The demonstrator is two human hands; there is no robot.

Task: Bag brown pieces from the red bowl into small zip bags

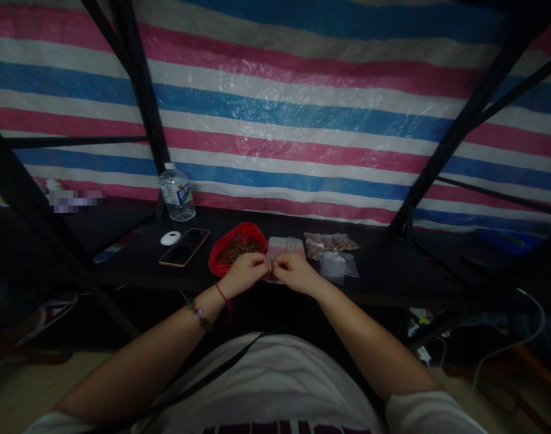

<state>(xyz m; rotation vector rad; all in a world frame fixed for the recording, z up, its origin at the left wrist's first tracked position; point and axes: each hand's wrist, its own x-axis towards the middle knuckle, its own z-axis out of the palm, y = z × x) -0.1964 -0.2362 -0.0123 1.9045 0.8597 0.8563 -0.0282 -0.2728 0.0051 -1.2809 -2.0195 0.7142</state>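
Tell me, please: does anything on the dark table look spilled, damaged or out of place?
Nothing stands out. The red bag sits open with its brown contents inside, none spilled. Both hands, left hand and right hand, pinch a small clear pouch. The phone and water bottle look intact.

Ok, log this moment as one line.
left hand: pinching small clear bag | right hand: pinching same bag | red bag of brown bits: beside left hand | phone: left

We pinch a small clear bag point(280, 253) between our left hand point(245, 272) and right hand point(297, 272); a red bag of brown bits point(236, 246) sits at ten o'clock.
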